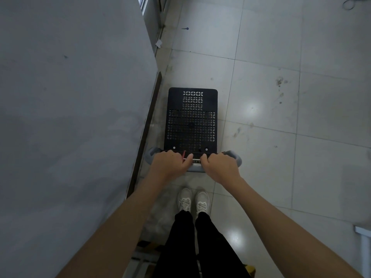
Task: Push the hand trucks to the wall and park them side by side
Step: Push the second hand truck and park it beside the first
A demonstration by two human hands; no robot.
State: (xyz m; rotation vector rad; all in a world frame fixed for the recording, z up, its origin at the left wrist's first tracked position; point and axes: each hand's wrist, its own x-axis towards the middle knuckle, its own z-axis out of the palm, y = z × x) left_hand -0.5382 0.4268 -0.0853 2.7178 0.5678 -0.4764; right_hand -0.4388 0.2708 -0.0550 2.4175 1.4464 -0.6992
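One hand truck [191, 121] with a black perforated platform stands on the tiled floor, its left side close alongside the grey wall [70, 107]. Its grey handle bar [195, 167] runs across in front of me. My left hand [170, 164] grips the left half of the bar and my right hand [219, 167] grips the right half, fingers curled over it. No other hand truck is in view.
A dark baseboard [148, 127] runs along the wall's foot. Pale floor tiles [281, 117] spread to the right. A small blue object [185, 28] lies on the floor ahead. A white furniture edge [363, 233] shows at lower right. My shoes [193, 201] are behind the truck.
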